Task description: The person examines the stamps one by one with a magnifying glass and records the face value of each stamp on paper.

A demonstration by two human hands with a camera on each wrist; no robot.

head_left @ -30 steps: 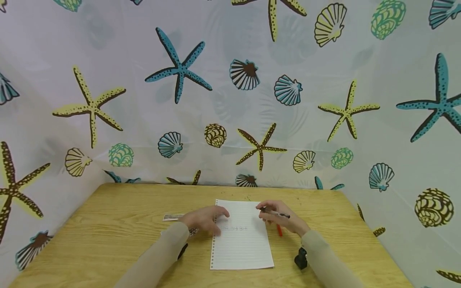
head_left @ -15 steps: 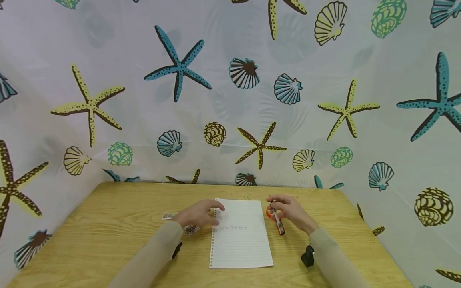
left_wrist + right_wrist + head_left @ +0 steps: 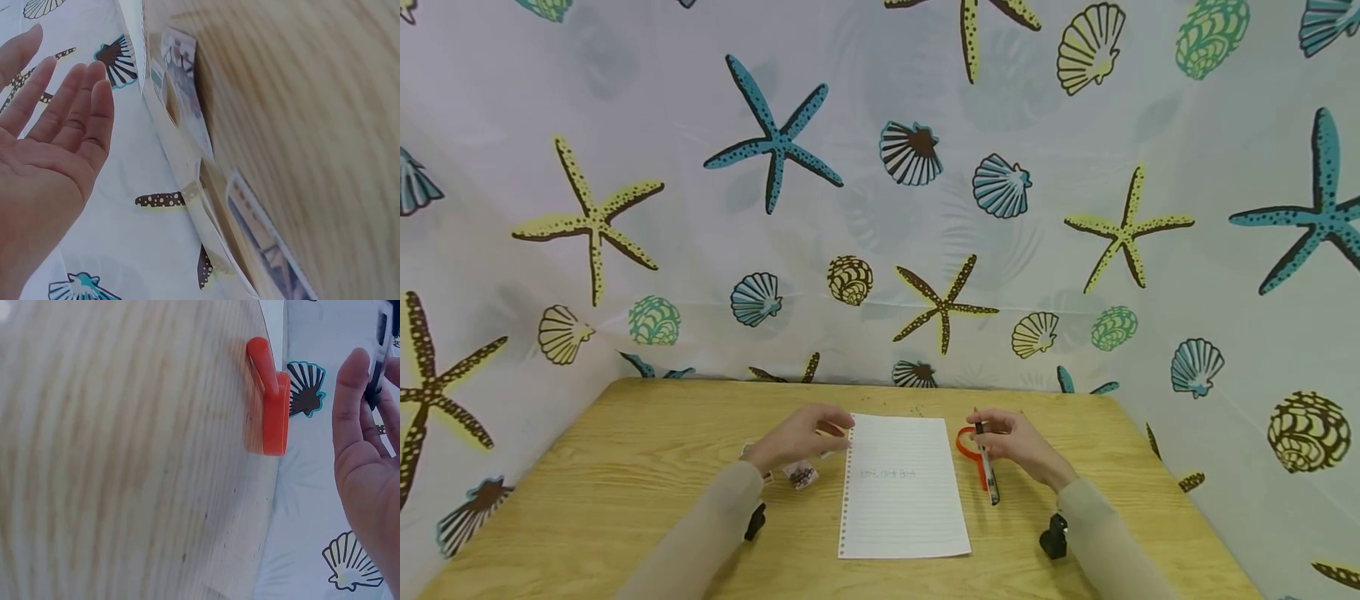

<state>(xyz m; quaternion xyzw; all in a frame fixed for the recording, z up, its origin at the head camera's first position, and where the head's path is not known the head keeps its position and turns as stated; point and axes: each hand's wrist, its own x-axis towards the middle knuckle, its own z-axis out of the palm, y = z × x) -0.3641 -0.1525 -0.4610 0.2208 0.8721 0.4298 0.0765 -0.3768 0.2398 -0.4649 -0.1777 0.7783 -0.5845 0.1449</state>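
Observation:
A sheet of lined paper (image 3: 904,517), punched with holes down its left side, lies on the table with one short line of writing. My left hand (image 3: 802,437) is at the sheet's upper left edge, its fingers relaxed and holding nothing, as the left wrist view also shows. Small curled picture cutouts (image 3: 801,474) lie under and beside this hand; one cutout (image 3: 187,87) shows closely in the left wrist view. To the right of the sheet, my right hand (image 3: 1022,443) pinches a pen (image 3: 987,468) between thumb and fingers. Behind the pen lies a red magnifying glass (image 3: 982,477).
The wooden table (image 3: 625,500) ends at the back against a white cloth (image 3: 865,225) printed with starfish and shells, which also hangs along both sides. A black wrist device (image 3: 1054,536) sits under the right sleeve, and another black device (image 3: 756,522) is under the left one.
My right hand has moved right, away from the sheet, and the pen has swung to point down toward me. My left hand has drawn back left off the sheet, uncovering more cutouts.

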